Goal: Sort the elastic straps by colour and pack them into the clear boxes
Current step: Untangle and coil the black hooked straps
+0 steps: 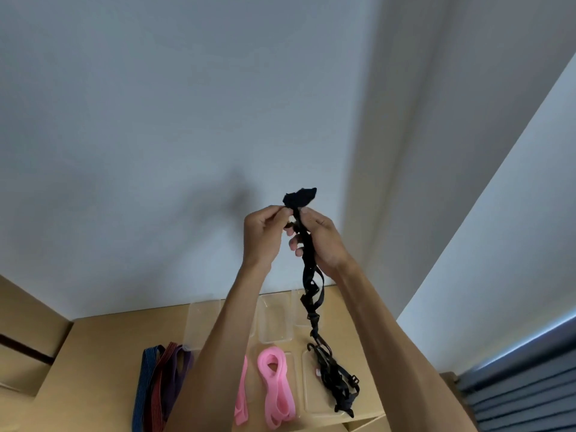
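Both hands are raised high in front of the wall, holding a black elastic strap (pixel 310 266). My left hand (pixel 263 232) pinches its bunched top end. My right hand (pixel 318 236) grips the strap just below. The strap hangs down in a twisted tangle, and its lower end lies in a heap inside a clear box (pixel 308 397) at the front right. Pink straps (pixel 276 388) lie coiled on the cardboard surface, one partly behind my left arm. Blue, red and purple straps (pixel 162 372) lie side by side at the left.
More clear boxes (pixel 276 319) stand in a row near the wall, partly hidden by my arms. The work surface is cardboard boxes (pixel 103 347). A grey slatted unit (pixel 523 385) is at the right.
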